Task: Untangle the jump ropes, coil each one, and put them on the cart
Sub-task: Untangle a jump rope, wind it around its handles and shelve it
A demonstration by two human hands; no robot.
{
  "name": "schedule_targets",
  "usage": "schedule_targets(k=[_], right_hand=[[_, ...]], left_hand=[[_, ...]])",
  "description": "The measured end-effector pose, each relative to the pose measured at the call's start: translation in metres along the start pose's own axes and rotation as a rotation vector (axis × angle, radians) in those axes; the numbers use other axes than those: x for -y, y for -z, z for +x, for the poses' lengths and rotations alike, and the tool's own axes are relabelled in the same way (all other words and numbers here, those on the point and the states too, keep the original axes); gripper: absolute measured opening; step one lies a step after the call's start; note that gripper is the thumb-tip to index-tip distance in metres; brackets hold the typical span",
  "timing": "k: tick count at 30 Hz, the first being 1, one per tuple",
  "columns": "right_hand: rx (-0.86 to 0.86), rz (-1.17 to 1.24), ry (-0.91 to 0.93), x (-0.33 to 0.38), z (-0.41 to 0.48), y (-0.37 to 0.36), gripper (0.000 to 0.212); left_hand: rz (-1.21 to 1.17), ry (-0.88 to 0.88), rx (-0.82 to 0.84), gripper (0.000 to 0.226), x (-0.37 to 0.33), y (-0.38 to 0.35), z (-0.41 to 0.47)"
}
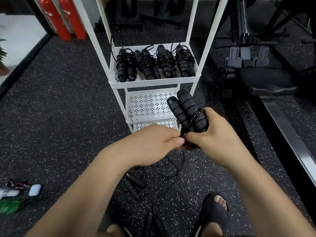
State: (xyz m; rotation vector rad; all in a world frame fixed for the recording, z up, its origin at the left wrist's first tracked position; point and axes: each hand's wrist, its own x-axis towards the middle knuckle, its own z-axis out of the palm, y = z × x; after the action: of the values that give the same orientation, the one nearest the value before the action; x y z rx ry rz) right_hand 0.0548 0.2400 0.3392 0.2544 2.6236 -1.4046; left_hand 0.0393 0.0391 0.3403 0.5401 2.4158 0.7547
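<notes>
Four coiled ropes (148,64) on cart (153,83), right hand (213,139) gripping two handles (186,110), left hand (153,142) pinching cord (183,156)

Head cam, fwd-down, apparently close-up.

Speckled black rubber floor (59,117) beneath me | two red cylinders (63,17) upright, far left | black exercise machine (246,55) to my right | white earbud case (35,190) beside keys (16,183) on the floor | black sandal (215,212) on my right foot
</notes>
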Motion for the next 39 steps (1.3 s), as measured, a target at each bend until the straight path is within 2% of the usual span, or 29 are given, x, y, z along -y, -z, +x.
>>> schedule_targets(k=[4, 7, 8, 10, 14, 19, 23, 29, 35, 37, 38, 39], right_hand=[[0.057, 0.172, -0.013, -0.004, 0.001, -0.005, 0.040], [0.160, 0.538, -0.102, -0.003, 0.001, -0.005, 0.050], [0.185, 0.590, -0.118, -0.003, 0.002, -0.005, 0.054], [0.209, 0.456, -0.070, -0.006, 0.004, -0.005, 0.058], [0.297, 0.107, 0.029, -0.006, 0.004, -0.003, 0.049], [0.493, -0.035, 0.003, -0.001, -0.001, -0.001, 0.044], [0.638, -0.057, 0.004, 0.002, -0.006, -0.002, 0.044], [0.812, 0.012, 0.016, 0.009, -0.014, 0.007, 0.046], [1.007, 0.131, 0.064, 0.015, -0.025, 0.018, 0.054], [0.989, 0.228, 0.089, 0.018, -0.026, 0.022, 0.055], [0.966, 0.285, 0.099, 0.019, -0.026, 0.024, 0.057], [0.932, 0.341, 0.109, 0.020, -0.025, 0.026, 0.060]], left_hand=[[0.019, 0.009, 0.038, 0.034, -0.002, 0.004, -0.002], [0.031, 0.046, 0.071, 0.035, -0.003, 0.008, -0.004], [0.044, 0.057, 0.082, 0.036, -0.003, 0.009, -0.004], [0.041, 0.057, 0.089, 0.036, -0.004, 0.009, -0.006], [-0.023, 0.012, 0.041, 0.034, 0.000, 0.016, -0.011], [-0.207, -0.038, -0.110, 0.028, 0.008, 0.023, -0.014], [-0.348, -0.078, -0.224, 0.028, 0.013, 0.026, -0.012], [-0.499, -0.121, -0.294, 0.026, 0.019, 0.023, -0.010], [-0.698, -0.171, -0.115, 0.023, 0.033, 0.027, -0.004], [-0.798, -0.169, -0.061, 0.013, 0.037, 0.025, -0.002], [-0.848, -0.157, -0.069, 0.008, 0.037, 0.023, 0.000], [-0.907, -0.103, -0.116, 0.012, 0.038, 0.021, 0.003]])
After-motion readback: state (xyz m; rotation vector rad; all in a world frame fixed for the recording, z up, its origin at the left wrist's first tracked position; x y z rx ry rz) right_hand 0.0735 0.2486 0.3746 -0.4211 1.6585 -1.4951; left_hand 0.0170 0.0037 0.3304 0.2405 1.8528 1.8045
